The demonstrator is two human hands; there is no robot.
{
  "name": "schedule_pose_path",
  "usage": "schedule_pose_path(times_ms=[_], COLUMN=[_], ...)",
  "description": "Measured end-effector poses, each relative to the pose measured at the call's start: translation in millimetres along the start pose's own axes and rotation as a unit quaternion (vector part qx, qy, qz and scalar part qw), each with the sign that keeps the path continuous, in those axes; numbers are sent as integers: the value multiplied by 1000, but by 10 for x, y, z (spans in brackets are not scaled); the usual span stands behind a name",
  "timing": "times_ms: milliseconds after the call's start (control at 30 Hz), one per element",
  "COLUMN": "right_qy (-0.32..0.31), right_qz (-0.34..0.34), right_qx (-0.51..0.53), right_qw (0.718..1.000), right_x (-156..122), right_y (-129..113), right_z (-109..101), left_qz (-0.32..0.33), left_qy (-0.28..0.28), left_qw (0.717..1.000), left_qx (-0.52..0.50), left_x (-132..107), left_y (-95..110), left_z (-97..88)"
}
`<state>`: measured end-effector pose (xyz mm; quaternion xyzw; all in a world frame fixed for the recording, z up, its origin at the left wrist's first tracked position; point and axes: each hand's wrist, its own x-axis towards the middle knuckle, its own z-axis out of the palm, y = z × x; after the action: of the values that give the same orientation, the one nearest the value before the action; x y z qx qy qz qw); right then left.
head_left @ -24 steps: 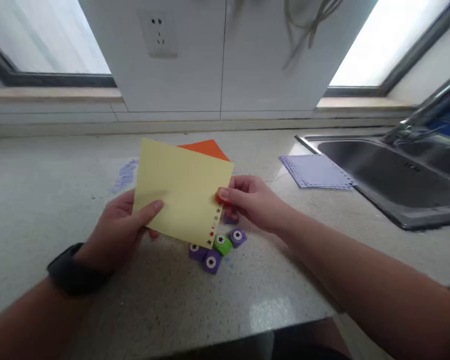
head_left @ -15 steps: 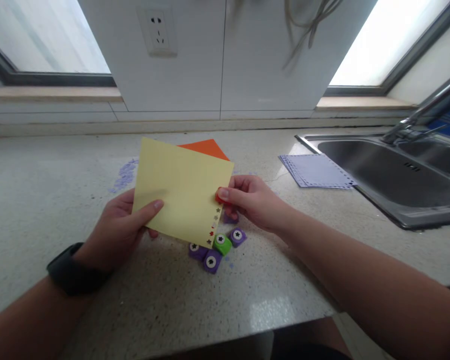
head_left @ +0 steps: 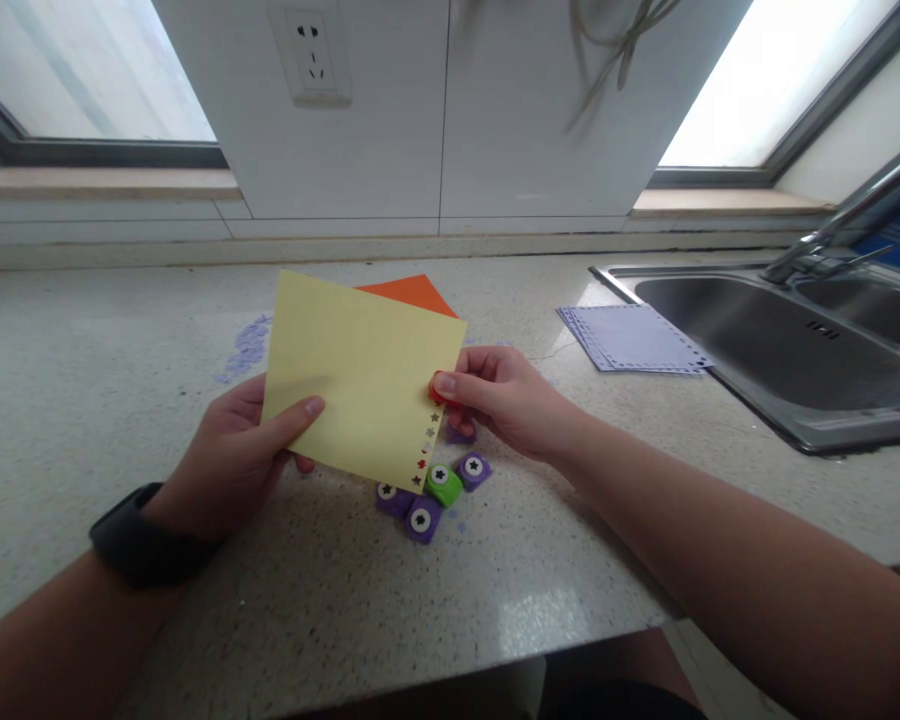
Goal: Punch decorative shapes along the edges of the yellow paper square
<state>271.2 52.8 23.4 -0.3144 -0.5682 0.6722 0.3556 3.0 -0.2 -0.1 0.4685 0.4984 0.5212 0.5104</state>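
ok so taking the yellow sheet (head_left: pixel 360 370) as the middle of the clock: it's up off the counter (head_left: pixel 270 620), slightly tilted. left hand (head_left: pixel 232 450) has it pinched at about 8 o'clock, thumb flat on the face, other fingers mostly hidden behind. black band (head_left: pixel 150 540) on that wrist. right hand (head_left: pixel 510 400) is at 3 o'clock, thumb on top of a little red punch (head_left: pixel 436 389) with fingers curled below, so a tight grip. the punch sits right at the sheet's edge, can't make out exactly how the paper fits in it.

there's a row of small cutouts (head_left: pixel 421 464) down that edge, from the punch to roughly 5 o'clock, stars among them.

just past the 5 o'clock corner there's a green punch (head_left: pixel 444 485). around that one are purple punches (head_left: pixel 423 520) at about 2, 7 and 9, the last partly covered by the paper, plus another at 1, half hidden below the right fingers.

orange sheet (head_left: pixel 416 292) pokes out behind the yellow at 1 o'clock. purple bits (head_left: pixel 249 348) scattered near 10. lavender sheets (head_left: pixel 630 335) piled at 3, touching the sink (head_left: pixel 780 340).
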Motion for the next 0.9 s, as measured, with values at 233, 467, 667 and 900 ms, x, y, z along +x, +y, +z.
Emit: schedule_pose_path(times_ms=[233, 467, 667, 900], right_qy=[2, 1, -5, -17], right_qz=[0, -1, -9, -15], right_qx=[-6, -14, -23, -20], right_qw=[1000, 1000, 1000, 1000], right_x=[-1, 1, -6, -19], right_y=[0, 8, 1, -5], right_z=[5, 1, 1, 6], left_qz=[-1, -2, -1, 0], left_qy=[0, 5, -2, -5], left_qw=[1000, 1000, 1000, 1000], left_qx=[3, 11, 10, 5], left_x=[-5, -12, -5, -26], left_y=[1, 12, -8, 20], left_z=[-2, 10, -8, 7])
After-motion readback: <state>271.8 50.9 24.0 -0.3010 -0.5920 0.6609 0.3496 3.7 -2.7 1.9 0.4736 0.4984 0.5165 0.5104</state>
